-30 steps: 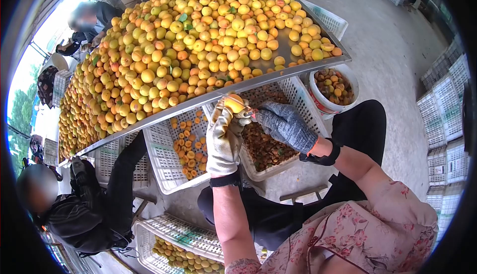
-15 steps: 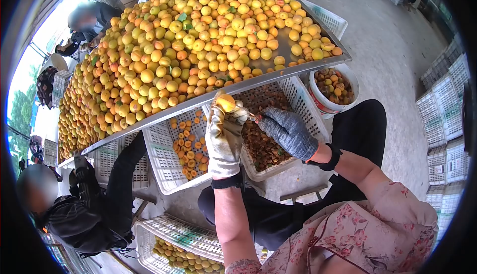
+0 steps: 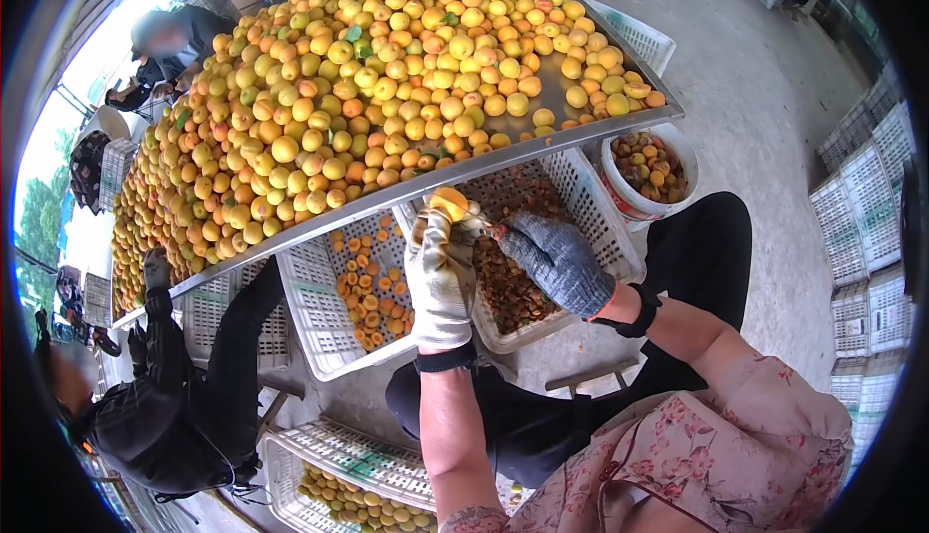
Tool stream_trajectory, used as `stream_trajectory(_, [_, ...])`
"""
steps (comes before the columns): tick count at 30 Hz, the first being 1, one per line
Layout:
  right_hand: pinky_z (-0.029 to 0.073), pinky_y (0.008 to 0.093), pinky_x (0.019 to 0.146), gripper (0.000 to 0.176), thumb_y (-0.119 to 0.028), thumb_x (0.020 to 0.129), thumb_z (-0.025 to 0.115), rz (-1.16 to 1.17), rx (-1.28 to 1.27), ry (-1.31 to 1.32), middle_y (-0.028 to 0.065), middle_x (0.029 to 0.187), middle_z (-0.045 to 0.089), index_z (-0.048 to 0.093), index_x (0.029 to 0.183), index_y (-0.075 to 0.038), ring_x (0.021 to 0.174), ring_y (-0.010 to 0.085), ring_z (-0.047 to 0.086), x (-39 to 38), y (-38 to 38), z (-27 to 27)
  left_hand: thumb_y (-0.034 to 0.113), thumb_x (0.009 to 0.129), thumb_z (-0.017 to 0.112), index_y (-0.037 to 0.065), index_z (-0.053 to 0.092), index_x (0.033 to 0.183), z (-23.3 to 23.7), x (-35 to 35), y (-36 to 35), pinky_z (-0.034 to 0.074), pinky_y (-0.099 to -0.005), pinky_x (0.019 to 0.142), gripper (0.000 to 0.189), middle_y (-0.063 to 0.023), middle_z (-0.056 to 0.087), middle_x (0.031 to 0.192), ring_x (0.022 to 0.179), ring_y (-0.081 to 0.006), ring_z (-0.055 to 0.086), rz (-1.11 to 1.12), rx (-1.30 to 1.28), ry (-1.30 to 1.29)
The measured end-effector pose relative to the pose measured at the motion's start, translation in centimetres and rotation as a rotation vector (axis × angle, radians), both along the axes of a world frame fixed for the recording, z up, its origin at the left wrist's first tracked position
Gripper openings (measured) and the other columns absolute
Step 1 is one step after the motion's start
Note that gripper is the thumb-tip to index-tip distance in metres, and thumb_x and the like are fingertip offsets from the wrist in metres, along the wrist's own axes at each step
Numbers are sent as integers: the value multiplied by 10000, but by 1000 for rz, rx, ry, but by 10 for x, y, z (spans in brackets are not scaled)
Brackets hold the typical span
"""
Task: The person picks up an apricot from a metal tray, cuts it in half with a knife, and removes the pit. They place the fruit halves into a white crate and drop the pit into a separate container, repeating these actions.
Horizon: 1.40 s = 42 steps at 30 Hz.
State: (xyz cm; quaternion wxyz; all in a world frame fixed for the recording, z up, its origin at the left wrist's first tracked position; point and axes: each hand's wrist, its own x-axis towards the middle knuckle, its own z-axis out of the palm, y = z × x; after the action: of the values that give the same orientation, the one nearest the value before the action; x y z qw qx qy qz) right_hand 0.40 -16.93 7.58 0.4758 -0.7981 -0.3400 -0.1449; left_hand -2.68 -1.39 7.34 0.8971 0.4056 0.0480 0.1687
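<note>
My left hand (image 3: 440, 286), in a white work glove, is closed around an apricot (image 3: 449, 203) at its fingertips. The fruit looks cut, with an orange face turned up. My right hand (image 3: 561, 260), in a grey knit glove, pinches a small thin tool (image 3: 496, 231) with a reddish handle, its tip hidden beside the left fingers. Both hands are above a white crate (image 3: 605, 233) holding brown apricot pits (image 3: 513, 291). Left of my left hand, another white crate (image 3: 319, 344) holds halved apricots (image 3: 363, 286).
A metal table (image 3: 552, 98) heaped with whole apricots (image 3: 387, 78) spans the front. A white bucket (image 3: 685, 151) of fruit stands right of the pits. Stacked crates (image 3: 856, 233) line the right side. A co-worker (image 3: 184, 388) sits at left; another person (image 3: 194, 35) is beyond the table.
The apricot has turned in my left hand and now shows an orange face. My hands have shifted slightly. The left co-worker's gloved hand has reached up to the table's fruit.
</note>
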Motion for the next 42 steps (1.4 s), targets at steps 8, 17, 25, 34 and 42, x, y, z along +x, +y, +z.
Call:
stream_trajectory(8, [496, 373, 663, 242, -197, 877, 626, 200, 61, 439, 187, 856, 656, 638, 971, 25, 774, 315, 647, 13, -5, 11, 81, 909, 539, -42, 565, 1116, 10, -3, -1, 501, -288, 808, 242, -91, 609, 997, 870, -163, 600, 167, 287, 126])
stream_trajectory(17, [475, 349, 630, 223, -172, 880, 633, 297, 86, 469, 182, 809, 640, 626, 967, 33, 678, 289, 607, 16, -12, 29, 121, 891, 546, -35, 546, 1122, 9, -8, 8, 471, -302, 837, 278, -78, 603, 973, 875, -170, 586, 2, 87, 35])
stream_trajectory(25, [475, 377, 629, 225, -183, 885, 624, 285, 51, 352, 187, 794, 638, 630, 962, 29, 710, 333, 615, 18, -4, 16, 3, 827, 572, -55, 583, 1133, 22, -11, 4, 458, -263, 859, 311, -72, 632, 989, 895, -145, 593, 106, 291, 133])
stream_trajectory(34, [493, 403, 640, 207, -167, 866, 636, 163, 8, 44, 177, 845, 648, 633, 962, 17, 763, 352, 623, 16, 12, 0, 150, 902, 588, -21, 576, 1138, 8, -5, 6, 481, -246, 754, 292, -49, 619, 957, 792, -110, 582, 163, 82, 128])
stream_trajectory(42, [401, 395, 535, 159, -153, 869, 641, 228, -4, 214, 162, 683, 556, 591, 847, -3, 590, 322, 537, 6, -24, 1, 208, 941, 543, -22, 542, 1136, 12, -2, 10, 509, -312, 856, 301, -103, 605, 1024, 920, -182, 607, 236, -30, 54])
